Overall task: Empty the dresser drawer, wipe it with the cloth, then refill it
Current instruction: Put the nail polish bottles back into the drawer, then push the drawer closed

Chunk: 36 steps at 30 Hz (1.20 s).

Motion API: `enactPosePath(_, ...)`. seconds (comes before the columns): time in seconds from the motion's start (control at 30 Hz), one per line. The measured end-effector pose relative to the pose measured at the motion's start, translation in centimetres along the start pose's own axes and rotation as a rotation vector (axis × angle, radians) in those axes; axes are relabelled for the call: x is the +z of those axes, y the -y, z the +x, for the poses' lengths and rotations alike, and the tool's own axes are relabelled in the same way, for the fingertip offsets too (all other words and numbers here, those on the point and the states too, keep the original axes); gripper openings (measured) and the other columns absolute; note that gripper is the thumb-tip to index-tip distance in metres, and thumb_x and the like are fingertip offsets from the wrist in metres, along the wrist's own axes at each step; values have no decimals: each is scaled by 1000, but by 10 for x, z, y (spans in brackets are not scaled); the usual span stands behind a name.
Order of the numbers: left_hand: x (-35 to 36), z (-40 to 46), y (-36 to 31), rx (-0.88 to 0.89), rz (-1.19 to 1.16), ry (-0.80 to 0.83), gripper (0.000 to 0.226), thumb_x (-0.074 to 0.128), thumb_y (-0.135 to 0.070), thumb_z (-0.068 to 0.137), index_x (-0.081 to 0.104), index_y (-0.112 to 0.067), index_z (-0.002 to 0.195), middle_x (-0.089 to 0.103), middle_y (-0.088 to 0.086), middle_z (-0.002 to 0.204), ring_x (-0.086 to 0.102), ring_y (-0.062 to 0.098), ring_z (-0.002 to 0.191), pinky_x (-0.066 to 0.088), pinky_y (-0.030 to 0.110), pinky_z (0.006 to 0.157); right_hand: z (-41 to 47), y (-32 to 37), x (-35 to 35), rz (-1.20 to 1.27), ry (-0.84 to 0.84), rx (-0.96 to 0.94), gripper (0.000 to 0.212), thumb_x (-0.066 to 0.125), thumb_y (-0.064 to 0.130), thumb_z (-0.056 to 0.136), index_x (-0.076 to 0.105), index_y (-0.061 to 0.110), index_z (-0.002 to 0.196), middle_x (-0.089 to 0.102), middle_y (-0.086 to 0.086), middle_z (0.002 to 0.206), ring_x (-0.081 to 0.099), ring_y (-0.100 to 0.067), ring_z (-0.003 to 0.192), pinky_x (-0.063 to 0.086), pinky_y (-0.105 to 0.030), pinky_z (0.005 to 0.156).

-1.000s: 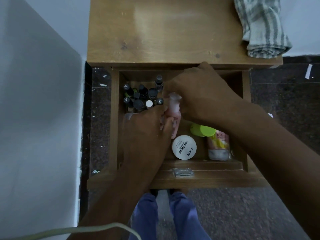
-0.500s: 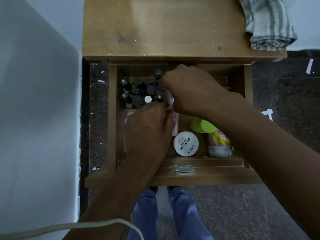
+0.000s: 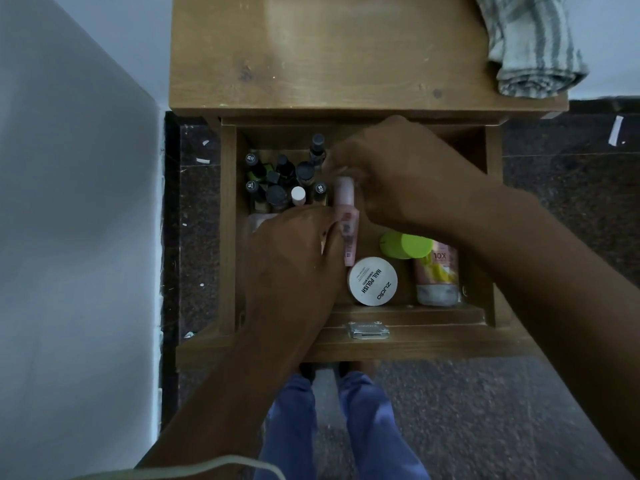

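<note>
Below, drawer (image 3: 228,237) pulled open under the dresser (image 3: 311,57), both hands inside. Left hand (image 3: 294,251) curled around a pink tube (image 3: 346,216), lying near the middle. Right hand (image 3: 391,168) reaches past the tube's cap; its grasp can't be told. Polish bottles (image 3: 280,181) stand back left. White jar (image 3: 372,280) and green-capped tube (image 3: 434,268) at front. Striped cloth (image 3: 530,43) sits on the dresser's right corner.

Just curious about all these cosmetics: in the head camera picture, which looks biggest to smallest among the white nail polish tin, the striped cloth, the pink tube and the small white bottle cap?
1. Striped cloth, though cut off by the frame edge.
2. White nail polish tin.
3. Pink tube, partly hidden by the hands, so it is hard to rank against the tin.
4. Small white bottle cap.
</note>
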<state>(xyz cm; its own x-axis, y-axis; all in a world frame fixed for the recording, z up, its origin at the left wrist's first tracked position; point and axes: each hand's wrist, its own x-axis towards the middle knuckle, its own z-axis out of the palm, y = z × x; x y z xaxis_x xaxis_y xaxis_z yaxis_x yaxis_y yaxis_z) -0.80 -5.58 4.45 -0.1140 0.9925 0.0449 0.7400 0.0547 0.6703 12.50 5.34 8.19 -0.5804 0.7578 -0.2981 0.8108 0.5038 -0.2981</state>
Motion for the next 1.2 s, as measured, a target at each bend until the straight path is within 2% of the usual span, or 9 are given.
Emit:
enactPosePath(0.1, -8, -5, -13, -69, -90, -43, 17, 67, -27, 101, 82, -22, 96, 76, -10, 80, 71, 5, 74, 61, 39, 72, -21, 5, -10, 115, -125, -5, 48, 73, 7, 81, 68, 19, 127, 70, -2, 124, 65, -23, 115, 56, -45, 92)
enactPosePath(0.23, -18, -18, -38, -358, -421, -68, 21, 69, -9, 99, 81, -24, 107, 74, -24, 85, 71, -12, 87, 52, 5, 72, -51, 24, -3, 461, -376, 141, 36, 65, 7, 89, 71, 18, 123, 73, 4, 120, 67, -10, 111, 57, -38, 96)
enactPosePath(0.4, -24, -42, -67, -719, -863, -299, 33, 64, 12, 93, 80, -16, 101, 82, 0, 96, 79, 15, 93, 62, 26, 79, -84, 64, 17, 892, -379, 505, 45, 65, 6, 90, 64, 25, 131, 69, 11, 125, 64, 0, 113, 56, -31, 100)
enactPosePath(0.53, -30, -63, -84, -1092, -1077, -374, 27, 62, 7, 97, 75, -15, 106, 76, 0, 86, 74, 10, 74, 59, 23, 66, -108, 90, 20, 1192, -385, 759, 38, 64, 9, 92, 66, 25, 126, 70, 12, 119, 66, 0, 108, 57, -29, 96)
enactPosePath(0.73, -57, -80, -119, -1539, -1249, -311, 24, 62, -17, 98, 60, -18, 73, 58, -7, 56, 58, 5, 51, 51, 18, 56, -137, 110, -5, 1913, -269, 1217, 10, 55, 5, 96, 65, 9, 96, 60, -11, 84, 55, -20, 76, 50, -31, 70)
enactPosePath(0.83, -65, -77, -124, -1585, -1352, -317, 8, 57, -27, 100, 63, -24, 96, 53, 0, 79, 58, 11, 84, 52, 17, 87, -149, 111, -3, 1981, -191, 1385, 7, 57, 16, 98, 60, 11, 99, 55, -8, 83, 60, -19, 85, 55, -38, 90)
enactPosePath(0.93, -67, -71, -114, -1627, -1417, -300, 36, 57, -38, 100, 58, -13, 126, 60, 9, 125, 55, 22, 126, 38, 37, 124, -151, 108, 0, 2014, -187, 1508, 18, 58, 27, 98, 56, 13, 108, 56, -14, 108, 56, -28, 124, 48, -41, 103)
enactPosePath(1.03, -68, -63, -103, -1618, -1482, -273, 54, 58, -48, 96, 60, -11, 136, 59, 14, 140, 57, 29, 132, 37, 44, 124, -146, 107, -4, 2092, -242, 1532, 37, 56, 30, 97, 54, 10, 129, 48, -20, 143, 44, -33, 137, 37, -43, 113)
enactPosePath(1.2, -62, -55, -86, -1520, -1555, -333, 55, 52, -52, 92, 72, -20, 133, 70, 13, 136, 66, 36, 126, 44, 55, 118, -137, 108, -9, 2143, -405, 1595, 43, 53, 26, 96, 57, 7, 135, 52, -19, 146, 47, -31, 140, 38, -40, 115)
